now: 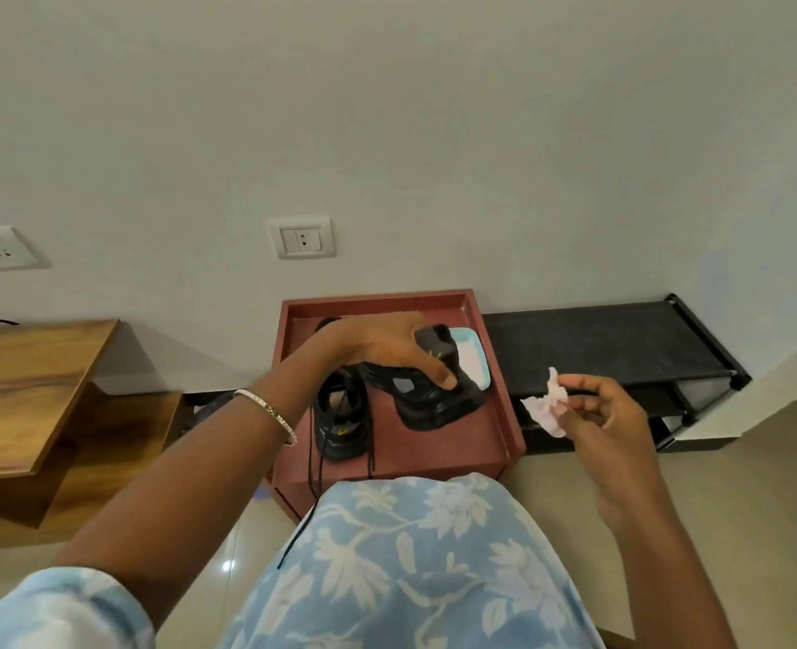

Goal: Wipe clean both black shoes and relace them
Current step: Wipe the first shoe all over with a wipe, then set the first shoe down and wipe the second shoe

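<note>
Two black shoes stand on a small red-brown table (495, 442). The nearer shoe (342, 426) sits at the left with its black laces (314, 466) hanging loose over the table's front edge. My left hand (387, 344) grips the farther shoe (439, 400) from above, thumb pressed on its side. To the right of the table, my right hand (607, 409) pinches a crumpled white wipe (546, 405) in the air, apart from both shoes.
A light blue wipe pack (474, 358) lies behind the held shoe. A black shoe rack (621, 339) stands to the right against the wall, a wooden desk (26, 391) to the left. My blue floral clothing (415, 564) fills the foreground.
</note>
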`<state>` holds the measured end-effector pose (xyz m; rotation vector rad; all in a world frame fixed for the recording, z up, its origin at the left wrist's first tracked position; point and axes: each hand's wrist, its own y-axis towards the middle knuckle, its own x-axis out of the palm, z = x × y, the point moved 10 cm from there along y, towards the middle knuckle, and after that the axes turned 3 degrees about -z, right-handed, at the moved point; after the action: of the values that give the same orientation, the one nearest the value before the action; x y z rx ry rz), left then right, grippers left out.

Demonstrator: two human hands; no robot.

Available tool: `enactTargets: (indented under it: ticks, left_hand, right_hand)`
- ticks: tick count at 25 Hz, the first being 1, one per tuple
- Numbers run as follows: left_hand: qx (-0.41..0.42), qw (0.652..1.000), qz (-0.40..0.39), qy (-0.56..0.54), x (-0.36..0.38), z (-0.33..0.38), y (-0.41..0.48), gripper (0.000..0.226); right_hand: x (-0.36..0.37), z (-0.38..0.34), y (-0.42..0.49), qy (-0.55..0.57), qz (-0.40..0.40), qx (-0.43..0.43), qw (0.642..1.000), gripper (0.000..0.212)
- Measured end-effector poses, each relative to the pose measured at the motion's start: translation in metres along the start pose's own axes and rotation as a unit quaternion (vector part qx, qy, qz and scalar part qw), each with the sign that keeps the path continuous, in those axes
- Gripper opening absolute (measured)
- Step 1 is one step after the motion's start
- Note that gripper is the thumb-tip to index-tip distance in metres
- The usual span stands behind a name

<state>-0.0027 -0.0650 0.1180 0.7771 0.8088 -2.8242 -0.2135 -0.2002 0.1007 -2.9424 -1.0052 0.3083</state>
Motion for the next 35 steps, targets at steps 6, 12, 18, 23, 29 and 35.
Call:
enactTargets:
  ticks: [6,12,18,23,29,35]
  left_hand:
    - [-0.059,0.987,0.031,0.144,0.006,-0.085,0.058,0.051]
    - [-0.025,0.964,0.078,0.253,0.03,-0.138,0.094,0.052]
    - [-0.026,0.955,0.147,0.257,0.06,-0.159,0.1,0.053]
    - [-0.033,0.901,0.415,0.124,0.018,-0.161,0.045,0.031]
    - [-0.302,0.864,0.367,0.168,-0.011,-0.214,0.022,0.051]
    - [-0.249,0.864,0.434,0.056,-0.017,-0.204,0.017,0.028]
  right_hand:
    - [0.043,0.023,0.017,-0.053,-0.062,0.049,0.996,0.026]
    - [0.083,0.052,0.029,-0.063,-0.12,0.082,0.987,0.024]
    - [0.122,0.068,0.042,-0.054,-0.158,0.111,0.98,0.025]
    - [0.133,0.075,0.048,-0.052,-0.168,0.122,0.977,0.021]
    - [0.138,0.081,0.042,-0.037,-0.185,0.124,0.974,0.02]
    - [0.13,0.081,0.04,-0.023,-0.182,0.124,0.975,0.019]
